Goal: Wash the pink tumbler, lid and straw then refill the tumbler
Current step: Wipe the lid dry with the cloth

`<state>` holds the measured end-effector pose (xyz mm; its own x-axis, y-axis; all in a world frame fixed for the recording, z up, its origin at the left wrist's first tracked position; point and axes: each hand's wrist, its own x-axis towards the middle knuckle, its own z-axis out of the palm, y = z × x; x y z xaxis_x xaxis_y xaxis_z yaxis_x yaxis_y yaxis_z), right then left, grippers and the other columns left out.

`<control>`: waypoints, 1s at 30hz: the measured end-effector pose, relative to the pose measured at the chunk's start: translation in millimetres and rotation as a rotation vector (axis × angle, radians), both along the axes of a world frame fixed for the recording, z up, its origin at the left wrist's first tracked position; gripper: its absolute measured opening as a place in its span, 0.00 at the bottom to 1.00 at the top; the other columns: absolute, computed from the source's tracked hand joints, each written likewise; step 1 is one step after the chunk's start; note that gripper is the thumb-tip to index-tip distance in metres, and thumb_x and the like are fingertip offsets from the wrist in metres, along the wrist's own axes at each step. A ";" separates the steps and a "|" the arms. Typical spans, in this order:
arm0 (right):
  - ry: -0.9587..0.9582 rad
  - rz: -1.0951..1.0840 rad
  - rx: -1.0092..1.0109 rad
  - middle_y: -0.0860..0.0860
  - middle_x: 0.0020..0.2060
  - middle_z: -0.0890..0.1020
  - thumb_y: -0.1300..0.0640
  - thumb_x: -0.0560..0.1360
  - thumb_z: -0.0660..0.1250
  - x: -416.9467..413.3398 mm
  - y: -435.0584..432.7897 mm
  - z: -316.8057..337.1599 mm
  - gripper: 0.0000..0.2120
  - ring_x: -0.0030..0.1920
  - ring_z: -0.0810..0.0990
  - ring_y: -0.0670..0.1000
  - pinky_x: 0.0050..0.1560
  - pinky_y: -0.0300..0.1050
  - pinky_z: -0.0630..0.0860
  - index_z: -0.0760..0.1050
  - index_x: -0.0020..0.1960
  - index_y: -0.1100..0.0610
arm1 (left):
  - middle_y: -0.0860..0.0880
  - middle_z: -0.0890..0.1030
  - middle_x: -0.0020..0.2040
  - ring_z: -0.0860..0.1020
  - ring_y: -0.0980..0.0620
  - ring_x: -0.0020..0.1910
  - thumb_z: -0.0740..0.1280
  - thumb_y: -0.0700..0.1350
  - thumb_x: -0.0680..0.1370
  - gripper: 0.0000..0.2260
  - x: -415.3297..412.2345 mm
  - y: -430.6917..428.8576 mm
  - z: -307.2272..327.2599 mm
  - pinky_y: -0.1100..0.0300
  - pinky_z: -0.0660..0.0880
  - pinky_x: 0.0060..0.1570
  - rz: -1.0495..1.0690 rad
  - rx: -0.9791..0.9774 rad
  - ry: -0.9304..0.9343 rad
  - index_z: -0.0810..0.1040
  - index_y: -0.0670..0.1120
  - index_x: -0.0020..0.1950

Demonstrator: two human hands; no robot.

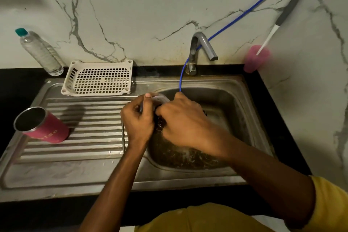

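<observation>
I see the steel sink [188,181] set in the black desk [11,88]. A white basket [98,79] sits at the back of the drainboard. The pink tumbler [43,126] stands on the drainboard's left side, mouth up, well apart from the hands. Over the basin the hands are together. The left hand [138,118] grips the clear lid [160,98] by its rim. The right hand [184,122] curls against the lid, but I cannot tell what its fingers hold.
</observation>
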<state>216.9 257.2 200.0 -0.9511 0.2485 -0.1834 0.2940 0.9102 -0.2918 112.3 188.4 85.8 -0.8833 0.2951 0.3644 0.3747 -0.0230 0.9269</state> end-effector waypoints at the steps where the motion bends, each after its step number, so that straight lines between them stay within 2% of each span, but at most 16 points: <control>1: -0.012 -0.007 -0.088 0.48 0.51 0.75 0.57 0.78 0.65 -2.9 7.5 -1.4 0.14 0.62 0.69 0.51 0.54 0.49 0.70 0.78 0.63 0.52 | 0.43 0.83 0.35 0.81 0.41 0.35 0.62 0.50 0.79 0.16 0.4 -0.1 -3.6 0.44 0.78 0.37 0.006 0.025 -0.033 0.85 0.42 0.43; 3: -0.060 -0.021 -0.351 0.49 0.51 0.81 0.63 0.76 0.65 -6.8 23.0 -2.0 0.15 0.56 0.78 0.51 0.54 0.48 0.75 0.82 0.61 0.53 | 0.43 0.84 0.36 0.81 0.42 0.36 0.62 0.49 0.79 0.16 2.2 -0.3 -7.8 0.46 0.78 0.40 -0.004 0.071 -0.088 0.85 0.42 0.42; 4: -0.060 -0.040 -0.505 0.54 0.50 0.84 0.66 0.75 0.65 -6.0 30.2 -1.9 0.15 0.52 0.82 0.56 0.54 0.53 0.80 0.83 0.59 0.56 | 0.48 0.84 0.36 0.82 0.46 0.38 0.62 0.50 0.78 0.14 3.2 -0.3 -8.0 0.50 0.78 0.42 -0.012 0.098 -0.133 0.85 0.45 0.43; 6: 0.005 -0.112 -0.703 0.65 0.47 0.84 0.70 0.75 0.65 -0.5 42.8 -2.5 0.13 0.49 0.82 0.67 0.53 0.63 0.79 0.83 0.55 0.63 | 0.54 0.84 0.37 0.81 0.51 0.40 0.62 0.52 0.76 0.13 3.5 0.2 -2.1 0.52 0.77 0.45 -0.001 0.156 -0.254 0.86 0.53 0.42; 7: 0.060 -0.141 -0.727 0.65 0.47 0.84 0.71 0.75 0.65 2.6 46.3 -5.0 0.13 0.49 0.82 0.68 0.53 0.63 0.79 0.83 0.55 0.63 | 0.54 0.84 0.37 0.81 0.50 0.40 0.62 0.53 0.76 0.13 1.3 -0.2 0.8 0.51 0.77 0.46 0.006 0.176 -0.295 0.86 0.53 0.40; 10: 0.298 -0.174 -0.631 0.53 0.44 0.87 0.66 0.77 0.68 7.5 44.1 -19.8 0.12 0.44 0.86 0.56 0.51 0.59 0.82 0.84 0.56 0.55 | 0.51 0.83 0.39 0.81 0.46 0.43 0.62 0.55 0.76 0.14 -6.9 -4.3 6.1 0.48 0.77 0.48 0.004 0.196 -0.268 0.84 0.51 0.43; 12: 0.405 -0.213 -0.592 0.47 0.48 0.87 0.64 0.76 0.70 8.8 36.7 -27.7 0.13 0.48 0.85 0.47 0.55 0.53 0.81 0.84 0.57 0.52 | 0.49 0.83 0.42 0.81 0.46 0.46 0.62 0.56 0.77 0.15 -8.4 -5.4 9.0 0.47 0.78 0.50 -0.012 0.204 -0.283 0.84 0.48 0.46; 14: 0.469 -0.272 -0.564 0.43 0.52 0.86 0.65 0.75 0.71 10.2 28.7 -31.2 0.17 0.53 0.83 0.41 0.61 0.46 0.79 0.84 0.59 0.50 | 0.48 0.82 0.42 0.80 0.45 0.46 0.61 0.60 0.77 0.17 -8.2 -5.8 11.8 0.43 0.77 0.51 -0.013 0.187 -0.303 0.82 0.48 0.45; 15: 0.493 -0.282 -0.528 0.41 0.52 0.85 0.66 0.75 0.71 11.2 24.0 -31.7 0.18 0.55 0.81 0.41 0.62 0.44 0.77 0.83 0.60 0.49 | 0.46 0.81 0.41 0.79 0.45 0.45 0.61 0.61 0.78 0.19 -8.4 -5.9 12.5 0.41 0.77 0.51 -0.015 0.174 -0.296 0.81 0.48 0.43; 17: 0.517 -0.260 -0.405 0.34 0.46 0.79 0.66 0.74 0.70 14.3 12.7 -29.6 0.21 0.54 0.78 0.45 0.58 0.42 0.76 0.81 0.62 0.48 | 0.43 0.79 0.42 0.78 0.43 0.44 0.60 0.63 0.78 0.21 -9.7 -6.0 12.9 0.38 0.76 0.50 -0.043 0.153 -0.264 0.79 0.46 0.44; 19: 0.508 -0.222 -0.299 0.37 0.48 0.79 0.66 0.72 0.69 13.6 3.4 -29.0 0.24 0.52 0.74 0.49 0.50 0.43 0.73 0.79 0.64 0.47 | 0.43 0.81 0.43 0.80 0.43 0.46 0.58 0.63 0.79 0.22 -10.9 -6.0 13.0 0.39 0.76 0.51 -0.093 0.111 -0.237 0.80 0.46 0.47; 21: 0.484 -0.206 -0.267 0.42 0.48 0.80 0.65 0.71 0.69 11.0 -1.1 -30.4 0.24 0.51 0.71 0.49 0.46 0.42 0.69 0.78 0.64 0.48 | 0.45 0.83 0.45 0.81 0.43 0.48 0.57 0.64 0.80 0.24 -11.6 -5.7 11.9 0.39 0.77 0.53 -0.144 0.060 -0.218 0.81 0.47 0.49; 23: 0.486 -0.211 -0.310 0.38 0.45 0.74 0.66 0.71 0.68 8.6 -3.4 -33.4 0.24 0.51 0.70 0.48 0.45 0.42 0.68 0.78 0.64 0.48 | 0.45 0.83 0.45 0.81 0.44 0.47 0.55 0.65 0.81 0.26 -11.6 -5.9 11.3 0.39 0.77 0.53 -0.186 0.008 -0.192 0.82 0.46 0.49; 25: 0.487 -0.243 -0.413 0.34 0.42 0.70 0.67 0.72 0.68 8.3 -2.8 -35.4 0.23 0.52 0.72 0.48 0.49 0.44 0.72 0.78 0.63 0.47 | 0.48 0.83 0.44 0.81 0.46 0.46 0.54 0.65 0.81 0.26 -10.9 -6.1 11.3 0.42 0.77 0.51 -0.211 -0.031 -0.172 0.82 0.46 0.48; 27: 0.482 -0.244 -0.481 0.34 0.44 0.71 0.68 0.72 0.68 8.6 -0.5 -38.4 0.24 0.54 0.72 0.47 0.54 0.45 0.74 0.78 0.62 0.46 | 0.51 0.83 0.44 0.81 0.49 0.46 0.53 0.65 0.81 0.24 -10.7 -7.9 12.8 0.45 0.78 0.51 -0.221 -0.059 -0.149 0.82 0.50 0.48; 30: 0.455 -0.184 -0.524 0.34 0.45 0.72 0.69 0.72 0.68 9.7 4.5 -40.1 0.23 0.54 0.72 0.47 0.54 0.45 0.74 0.79 0.60 0.46 | 0.52 0.83 0.43 0.81 0.50 0.46 0.54 0.63 0.81 0.20 -11.4 -10.2 16.1 0.47 0.77 0.49 -0.244 -0.092 -0.070 0.81 0.54 0.48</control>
